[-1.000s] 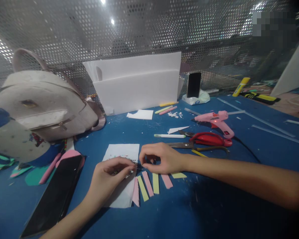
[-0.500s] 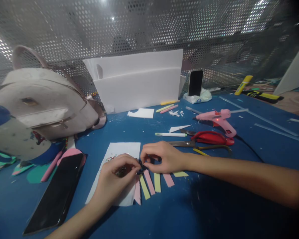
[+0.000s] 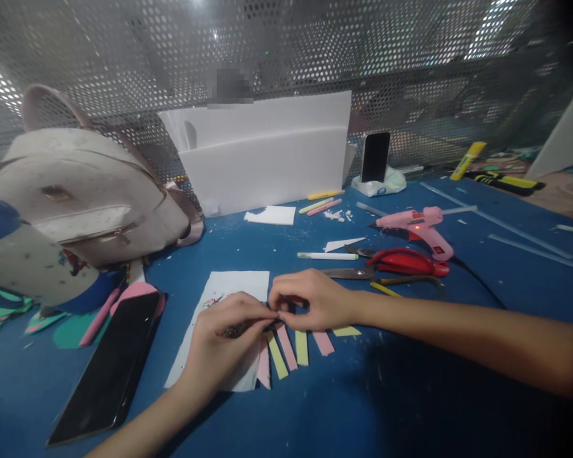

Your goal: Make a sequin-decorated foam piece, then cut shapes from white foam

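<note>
My left hand (image 3: pixel 226 331) and my right hand (image 3: pixel 312 299) meet fingertip to fingertip over the blue table. Both are closed in a pinch around something small and dark, mostly hidden by the fingers. A white sheet of paper (image 3: pixel 241 283) lies under my left hand, with small colourful bits on it partly covered by that hand. Just below the fingertips, pink strips (image 3: pixel 286 348) and yellow strips (image 3: pixel 302 348) fan out across the table. Behind my right hand lie scissors (image 3: pixel 348 273) and a white pen (image 3: pixel 327 256).
A pink glue gun (image 3: pixel 417 222) and red-handled pliers (image 3: pixel 403 262) lie to the right. At the left are a dark phone (image 3: pixel 107 372), a tilted white and blue container (image 3: pixel 33 267) and a pale backpack (image 3: pixel 86 184). White boards (image 3: pixel 267 168) stand at the back.
My left fingertips have shifted slightly right, closer against my right fingertips. The dark thing between them shows less than before. Other things on the table stay in place.
</note>
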### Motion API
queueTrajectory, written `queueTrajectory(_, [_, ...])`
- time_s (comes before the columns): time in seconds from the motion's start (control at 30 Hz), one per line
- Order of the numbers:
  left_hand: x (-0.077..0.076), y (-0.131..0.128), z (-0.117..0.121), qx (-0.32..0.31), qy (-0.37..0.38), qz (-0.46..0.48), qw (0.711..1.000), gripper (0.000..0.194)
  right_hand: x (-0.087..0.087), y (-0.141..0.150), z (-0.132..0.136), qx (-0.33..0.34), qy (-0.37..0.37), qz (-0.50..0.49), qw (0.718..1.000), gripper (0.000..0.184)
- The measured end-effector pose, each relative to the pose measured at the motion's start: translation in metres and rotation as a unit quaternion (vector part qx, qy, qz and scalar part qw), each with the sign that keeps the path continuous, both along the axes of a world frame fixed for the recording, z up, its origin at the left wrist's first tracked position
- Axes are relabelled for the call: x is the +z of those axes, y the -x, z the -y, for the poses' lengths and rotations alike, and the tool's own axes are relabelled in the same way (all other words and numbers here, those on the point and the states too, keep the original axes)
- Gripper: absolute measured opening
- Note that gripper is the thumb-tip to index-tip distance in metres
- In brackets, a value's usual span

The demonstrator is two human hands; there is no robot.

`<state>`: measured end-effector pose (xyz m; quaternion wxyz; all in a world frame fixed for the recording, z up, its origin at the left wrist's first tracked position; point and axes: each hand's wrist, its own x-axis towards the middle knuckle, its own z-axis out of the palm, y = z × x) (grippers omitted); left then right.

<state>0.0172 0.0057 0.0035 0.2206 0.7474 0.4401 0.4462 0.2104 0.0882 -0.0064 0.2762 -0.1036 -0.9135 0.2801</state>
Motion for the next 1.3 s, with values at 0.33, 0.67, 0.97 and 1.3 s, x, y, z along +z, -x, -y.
queueTrajectory(0.33, [-0.004, 0.005, -0.005, 0.045, 0.12, 0.07, 0.989, 0.01, 0.002, -0.001, -0.001, -0.001, 0.007, 0.006, 1.0, 0.005])
queueTrajectory(0.67, [-0.007, 0.006, -0.003, 0.034, 0.073, 0.023, 0.996, 0.013, 0.001, 0.0, -0.001, -0.035, 0.025, 0.004, 0.999, 0.008])
queueTrajectory(0.97, [0.0, 0.0, -0.002, -0.001, 0.0, -0.025, 1.0, 0.019, 0.0, 0.001, -0.002, -0.029, 0.021, 0.008, 0.999, 0.007])
queueTrajectory(1.3, [0.01, 0.021, -0.017, 0.13, 0.104, 0.103, 0.981, 0.006, 0.005, -0.002, -0.001, -0.092, 0.08, -0.03, 0.992, 0.019])
